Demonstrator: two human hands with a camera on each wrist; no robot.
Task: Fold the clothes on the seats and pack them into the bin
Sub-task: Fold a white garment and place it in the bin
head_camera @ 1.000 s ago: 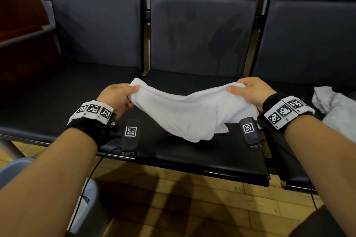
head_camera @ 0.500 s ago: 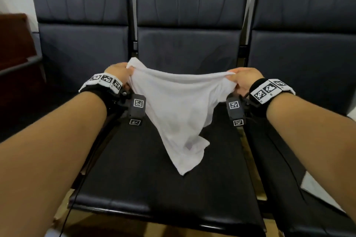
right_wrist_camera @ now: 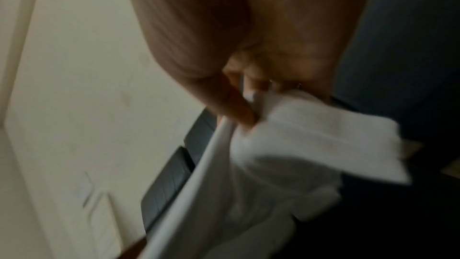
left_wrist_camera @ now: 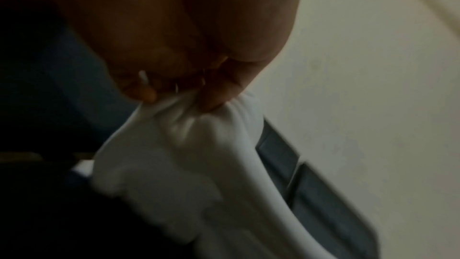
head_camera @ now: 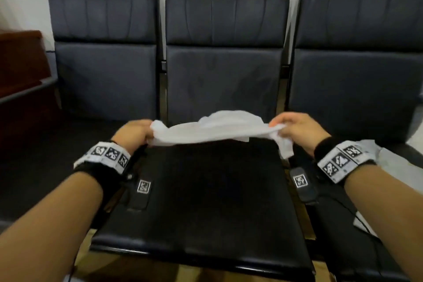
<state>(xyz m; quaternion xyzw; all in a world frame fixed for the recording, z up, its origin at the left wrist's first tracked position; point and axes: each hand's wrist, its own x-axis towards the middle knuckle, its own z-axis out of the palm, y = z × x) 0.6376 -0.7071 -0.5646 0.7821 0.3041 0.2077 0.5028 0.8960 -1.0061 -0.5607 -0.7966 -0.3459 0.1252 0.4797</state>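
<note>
Above middle seat (head_camera: 206,190), garment (head_camera: 217,131) crosswise.

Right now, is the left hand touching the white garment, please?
Touching: the left wrist view shows the left hand with fingertips pinching the bunched white garment.

Head view evenly lit, slightly soft; both wrist views dim and motion-blurred.
</note>
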